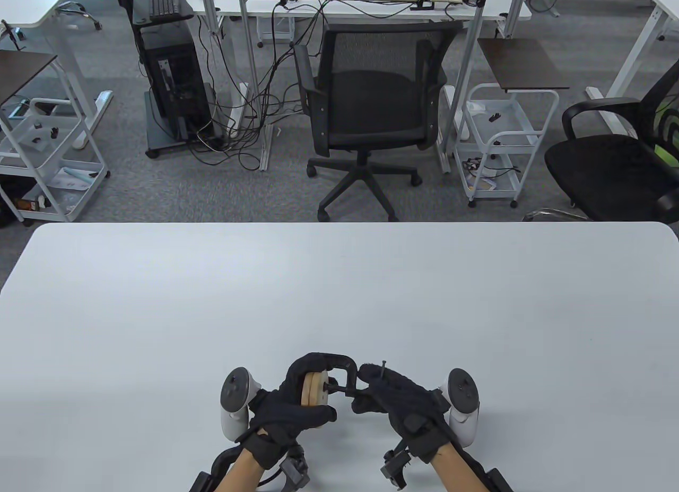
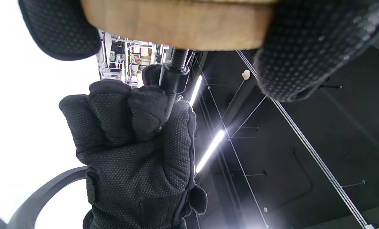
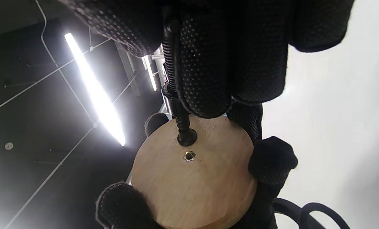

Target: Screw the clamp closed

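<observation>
A black C-clamp (image 1: 339,365) is held above the table near its front edge, its frame arching over round wooden discs (image 1: 313,389). My left hand (image 1: 289,402) grips the discs (image 2: 179,24) and the clamp's fixed end. My right hand (image 1: 390,394) grips the clamp's screw (image 1: 339,390) at its handle end. In the right wrist view the screw (image 3: 179,117) ends in a pad (image 3: 187,137) that touches the disc face (image 3: 205,181), just beside a small metal insert (image 3: 189,156). In the left wrist view the threaded screw (image 2: 176,63) runs from the disc to my right hand (image 2: 135,140).
The white table (image 1: 339,290) spreads wide around my hands. Beyond its far edge stand a black office chair (image 1: 371,104), white carts (image 1: 498,141) and a computer tower (image 1: 175,83) on the floor.
</observation>
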